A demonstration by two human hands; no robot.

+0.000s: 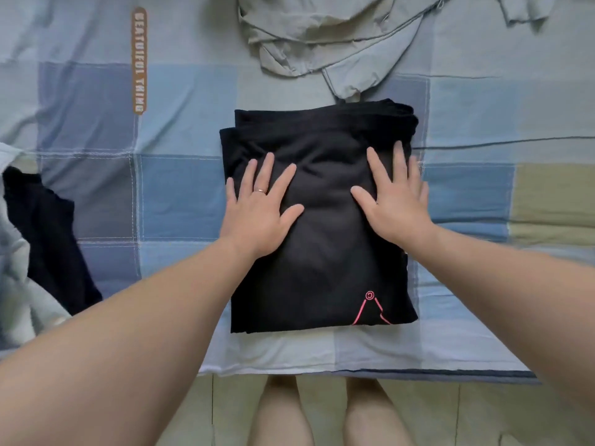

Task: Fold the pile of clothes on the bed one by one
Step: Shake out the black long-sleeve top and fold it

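Both hands lie flat and fully spread, palms down, on a black folded garment [322, 226] at the centre of the bed [180, 194]. Neither hand grasps anything; the fingers are splayed and press on the cloth. The left hand [260, 207] rests on the garment's 9 o'clock side, its little finger at the cloth's left edge, and a thin ring [260, 190] sits on one finger. The right hand [394, 201] rests toward 2 o'clock, its outer fingers reaching the garment's right edge, where they blur a little.

The garment is a soft, matte black knit folded into a rough rectangle, with several layers stacked and stepped at its 12 o'clock end. A thin pink line logo [370, 309], a small circle above an angled outline, shows at its 5 o'clock corner. Shallow creases run between the two hands.

The bed cover is a patchwork of blue, grey-blue and pale olive squares with visible stitched seams, and a brown label [139, 59] with pale letters lies at 10 o'clock. At 12 o'clock a crumpled grey-green garment [322, 37] lies loose, just beyond the black one. At 9 o'clock, at the frame's edge, a dark cloth [48, 239] lies on pale fabric [16, 284]. Bare legs [331, 410] and pale floor [231, 410] show at 6 o'clock.
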